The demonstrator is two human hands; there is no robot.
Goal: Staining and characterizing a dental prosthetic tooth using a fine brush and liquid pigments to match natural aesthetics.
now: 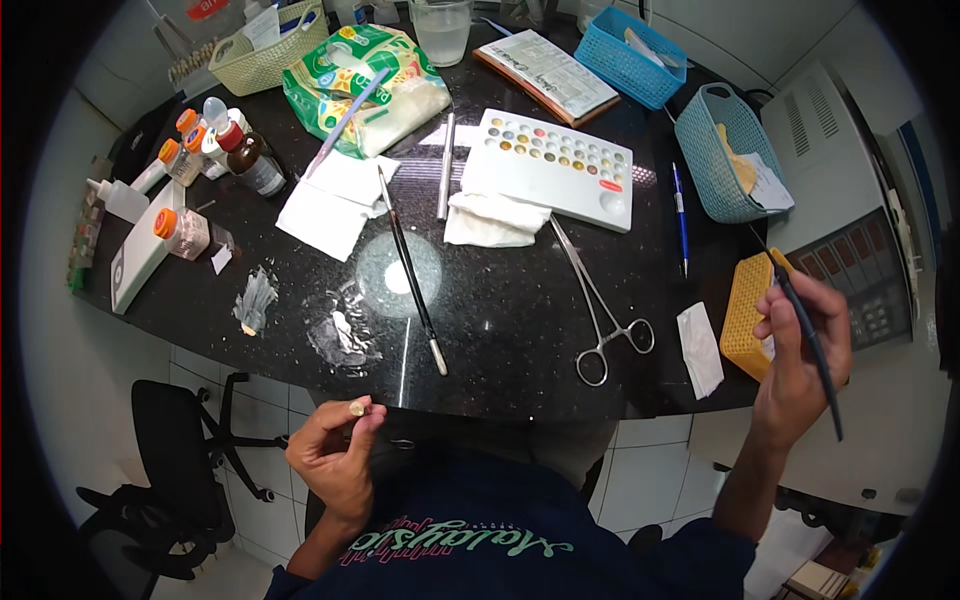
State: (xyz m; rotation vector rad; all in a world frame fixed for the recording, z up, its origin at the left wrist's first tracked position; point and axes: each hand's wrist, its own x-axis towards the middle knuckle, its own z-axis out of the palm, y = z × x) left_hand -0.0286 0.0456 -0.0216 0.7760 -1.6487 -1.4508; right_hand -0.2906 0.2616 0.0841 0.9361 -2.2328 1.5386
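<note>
My left hand (335, 452) is closed just off the table's front edge, pinching a small cream-coloured piece (358, 408) between the fingertips. The piece is too small to name. On the right, my right hand (800, 365) grips a slim dark-handled tool (808, 335) like a pen. Its thin tip points up and away, over the yellow basket (745, 318); whether it is a brush or a blade I cannot tell. A long brush (404, 248) lies mid-table. Locking forceps (592, 300) with ring handles rest right of it.
A white palette (545, 158) with coloured wells stands behind a folded tissue (495, 220). White powder (343, 335) and a grey smear (256, 300) mark the dark table. Bottles (255, 165) stand left; a blue pen (681, 222) and teal basket (722, 165) lie right.
</note>
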